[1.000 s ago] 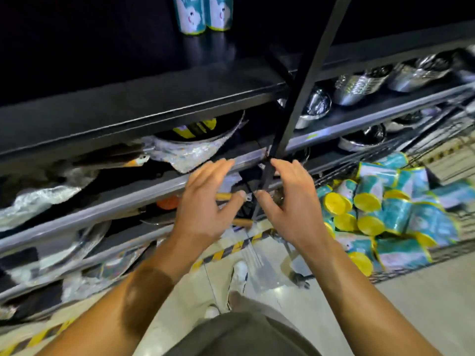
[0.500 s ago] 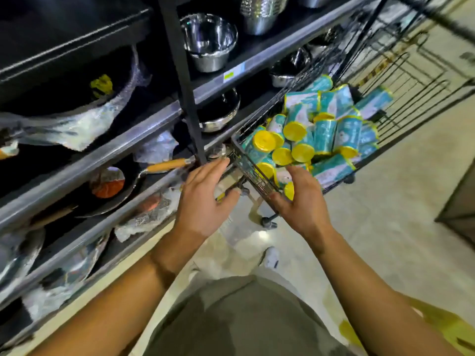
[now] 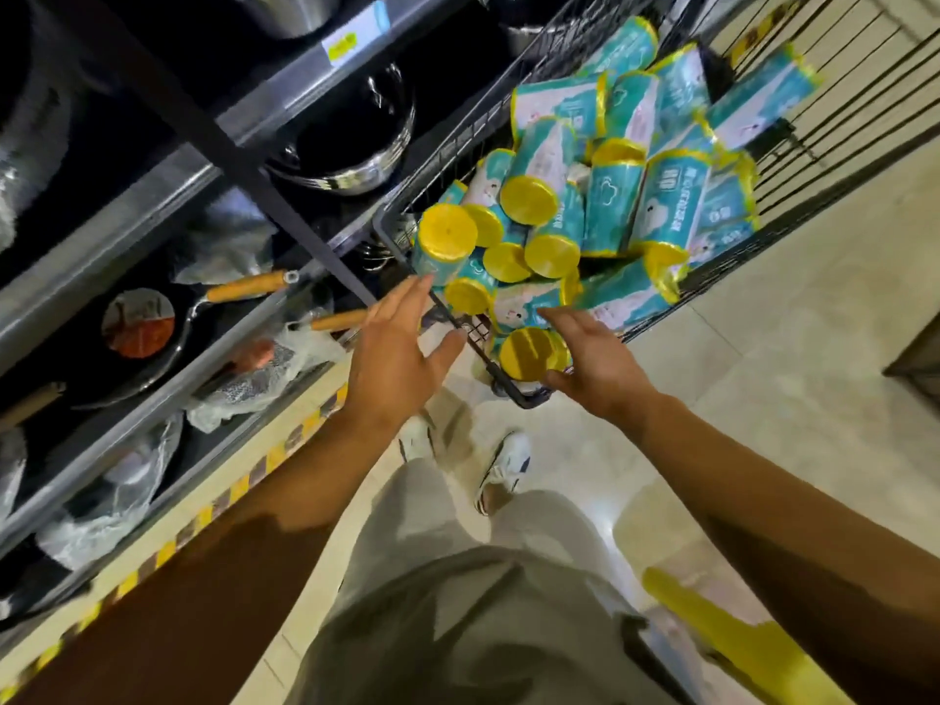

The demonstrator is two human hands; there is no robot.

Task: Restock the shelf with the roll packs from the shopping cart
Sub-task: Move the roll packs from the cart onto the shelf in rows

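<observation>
Honestly most of the job looks still ahead of me: the shopping cart (image 3: pixel 513 386) in the upper right of the frame is heaped with teal roll packs (image 3: pixel 625 195), yellow ends facing me, and the shelf (image 3: pixel 213 175) on the left side shows only pans and steel bowls, no packs that I can see. So I'd call this the start of a pick.

My right hand (image 3: pixel 597 368) sits at the cart's near corner, fingers curled round the lowest pack (image 3: pixel 531 352), thumb under it, though I can't tell how firm that grip is. My left hand (image 3: pixel 394 358) has its fingers spread and straight, holding nothing, tips just beside another pack (image 3: pixel 443 241) hanging over the cart rim.
</observation>
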